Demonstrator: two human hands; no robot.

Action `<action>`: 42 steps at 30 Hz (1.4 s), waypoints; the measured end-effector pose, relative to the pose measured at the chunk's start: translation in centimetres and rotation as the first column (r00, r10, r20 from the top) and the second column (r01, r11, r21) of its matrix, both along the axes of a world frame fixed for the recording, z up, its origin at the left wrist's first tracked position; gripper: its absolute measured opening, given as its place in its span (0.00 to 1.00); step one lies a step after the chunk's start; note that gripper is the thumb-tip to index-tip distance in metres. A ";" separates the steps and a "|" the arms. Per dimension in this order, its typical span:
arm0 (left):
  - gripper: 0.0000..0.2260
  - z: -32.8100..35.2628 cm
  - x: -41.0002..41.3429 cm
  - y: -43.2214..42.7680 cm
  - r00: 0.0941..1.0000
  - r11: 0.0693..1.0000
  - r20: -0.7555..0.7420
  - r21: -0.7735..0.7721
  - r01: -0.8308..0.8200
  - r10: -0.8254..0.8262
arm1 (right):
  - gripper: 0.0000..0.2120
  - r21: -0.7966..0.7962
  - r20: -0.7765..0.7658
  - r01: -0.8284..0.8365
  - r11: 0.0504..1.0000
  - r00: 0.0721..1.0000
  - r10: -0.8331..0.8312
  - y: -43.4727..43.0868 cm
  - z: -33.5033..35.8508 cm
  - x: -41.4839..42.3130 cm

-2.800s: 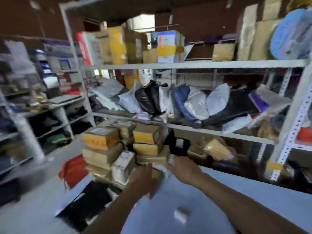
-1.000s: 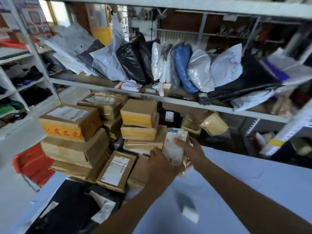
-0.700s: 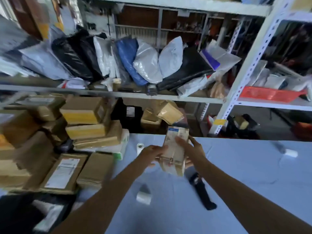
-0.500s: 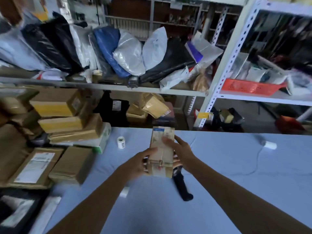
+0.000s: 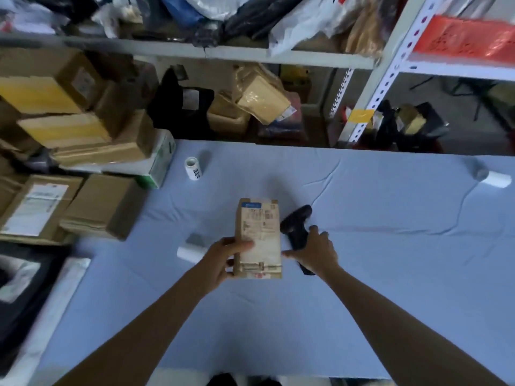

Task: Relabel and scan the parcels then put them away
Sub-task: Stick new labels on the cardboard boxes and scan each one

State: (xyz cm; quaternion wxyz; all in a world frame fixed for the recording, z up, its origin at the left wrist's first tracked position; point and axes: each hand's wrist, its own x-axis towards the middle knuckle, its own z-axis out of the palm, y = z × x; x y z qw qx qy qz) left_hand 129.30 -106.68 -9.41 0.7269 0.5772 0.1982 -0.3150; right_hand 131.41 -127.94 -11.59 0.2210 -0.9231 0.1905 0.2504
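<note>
A person's left hand point(image 5: 221, 259) grips a brown taped parcel point(image 5: 257, 238) by its left edge, thumb pressed on the white shipping label, over the middle of a desk point(image 5: 376, 288) covered in pale blue cloth. Half a second earlier both hands held the parcel. Now the right hand point(image 5: 313, 252) has left it and lies on the single black scanner point(image 5: 299, 221) just to the parcel's right, fingers bent over the handle and thumb tip reaching back to the parcel's lower right edge. Whether that hand has closed on the scanner cannot be told. The two hands are apart, with the one parcel between them. The parcel's long axis runs straight away from the person, label face up, with the label's blue header at the far end. Whether its near end rests on the cloth is unclear. Three white label rolls lie on the desk: one point(image 5: 192, 168) beyond the parcel to the left, one point(image 5: 192, 247) beside the left hand and one point(image 5: 494, 178) near the right edge. Cartons point(image 5: 83, 135) are piled at the desk's left end, below a metal shelf point(image 5: 278, 55) of bagged parcels.
</note>
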 end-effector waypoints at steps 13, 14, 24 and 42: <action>0.28 0.7 -0.3 -1.6 0.998 0.999 -0.060 -0.042 -0.030 0.027 | 0.06 0.618 0.067 0.359 0.699 0.862 -0.502 1.7 8.1 1.0; 0.26 0.8 -0.3 -1.7 0.997 0.998 -0.055 -0.030 -0.053 0.051 | 0.05 0.682 0.033 0.344 0.645 0.867 -0.496 2.0 9.8 0.3; 0.24 1.7 0.4 -1.6 0.998 0.996 -0.015 0.067 -0.066 0.067 | 0.07 0.734 -0.067 0.276 0.620 0.939 -0.339 3.2 16.6 -2.6; 0.23 0.9 1.3 -0.4 1.000 0.997 0.004 0.074 0.003 -0.004 | 0.07 0.736 -0.105 0.300 0.607 0.936 -0.335 4.1 16.1 -2.2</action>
